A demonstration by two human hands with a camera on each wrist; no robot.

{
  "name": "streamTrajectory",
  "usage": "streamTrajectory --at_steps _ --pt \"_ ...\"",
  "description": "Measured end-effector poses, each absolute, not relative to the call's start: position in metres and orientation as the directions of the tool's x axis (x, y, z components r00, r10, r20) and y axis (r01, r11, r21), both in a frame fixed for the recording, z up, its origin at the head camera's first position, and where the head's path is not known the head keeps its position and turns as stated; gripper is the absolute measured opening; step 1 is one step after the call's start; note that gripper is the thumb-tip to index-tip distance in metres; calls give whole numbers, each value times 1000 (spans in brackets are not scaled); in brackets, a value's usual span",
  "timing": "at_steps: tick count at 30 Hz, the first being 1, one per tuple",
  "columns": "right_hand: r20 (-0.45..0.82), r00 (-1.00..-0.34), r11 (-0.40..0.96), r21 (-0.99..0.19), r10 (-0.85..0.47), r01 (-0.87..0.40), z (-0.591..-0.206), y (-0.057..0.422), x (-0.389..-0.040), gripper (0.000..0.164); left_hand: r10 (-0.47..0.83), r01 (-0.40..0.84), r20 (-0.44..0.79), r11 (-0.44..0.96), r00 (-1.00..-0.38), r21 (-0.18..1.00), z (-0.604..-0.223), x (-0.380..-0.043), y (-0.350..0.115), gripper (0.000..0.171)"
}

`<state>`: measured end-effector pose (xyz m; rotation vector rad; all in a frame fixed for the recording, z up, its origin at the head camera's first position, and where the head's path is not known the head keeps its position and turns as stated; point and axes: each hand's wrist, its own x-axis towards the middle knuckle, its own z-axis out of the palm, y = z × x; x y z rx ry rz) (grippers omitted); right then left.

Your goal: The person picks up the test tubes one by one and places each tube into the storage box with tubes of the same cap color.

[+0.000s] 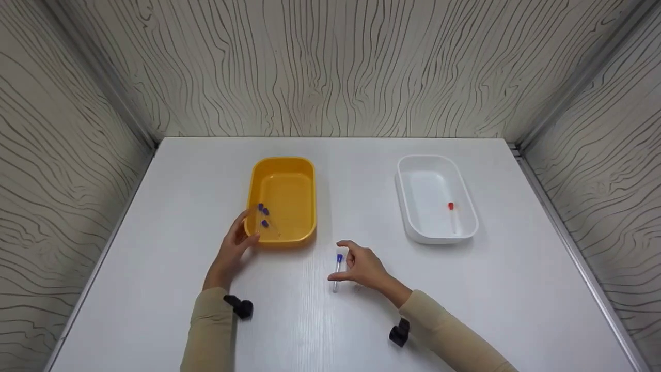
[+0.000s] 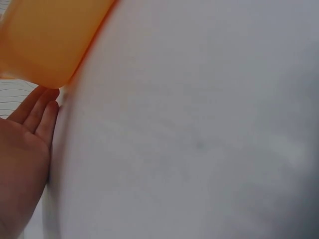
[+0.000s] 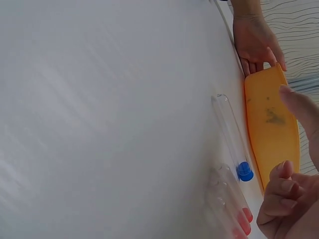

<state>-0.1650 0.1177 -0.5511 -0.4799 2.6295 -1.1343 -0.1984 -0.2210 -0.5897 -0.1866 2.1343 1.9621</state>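
At the near left corner of a yellow tray (image 1: 286, 206), my left hand (image 1: 231, 250) holds the wall between thumb and fingers. In the left wrist view its fingers (image 2: 47, 112) reach up to the tray's underside. Several blue-capped clear tubes (image 1: 265, 223) lie inside that tray. My right hand (image 1: 364, 266) is over the table beside a blue-capped clear tube (image 1: 335, 287), thumb and forefinger spread apart on either side of its cap. The right wrist view shows this tube (image 3: 232, 129) lying on the table, apart from the fingertips.
A white tray (image 1: 405, 217) stands at the right with one red-capped tube (image 1: 452, 217) in it. In the right wrist view, several red-capped tubes (image 3: 229, 194) lie near the blue-capped one. Patterned walls (image 1: 330, 67) border the white table (image 1: 356, 170) at the back and sides.
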Motion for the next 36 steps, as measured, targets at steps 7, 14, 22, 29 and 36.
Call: streamTrajectory --at_steps 7,14,22,29,36 --pt "-141 -935 749 -642 -326 -165 -552 117 -157 86 47 -296 -302 96 -952 950 -589 -199 -220 70" --pt "-182 -935 807 -571 -304 -151 -553 115 -155 91 38 -318 -322 85 -946 944 -589 -199 -220 70" --pt "-209 -934 862 -481 -288 -158 -553 108 -150 95 45 -285 -290 92 -956 954 -589 -200 -220 68" --pt "-216 -944 910 -384 -251 -155 -553 100 -147 97 50 -245 -250 85 -967 966 -591 -198 -219 67" --pt "-213 -945 915 -374 -246 -154 -553 97 -147 94 58 -237 -242 75 -969 969 -587 -196 -218 67"
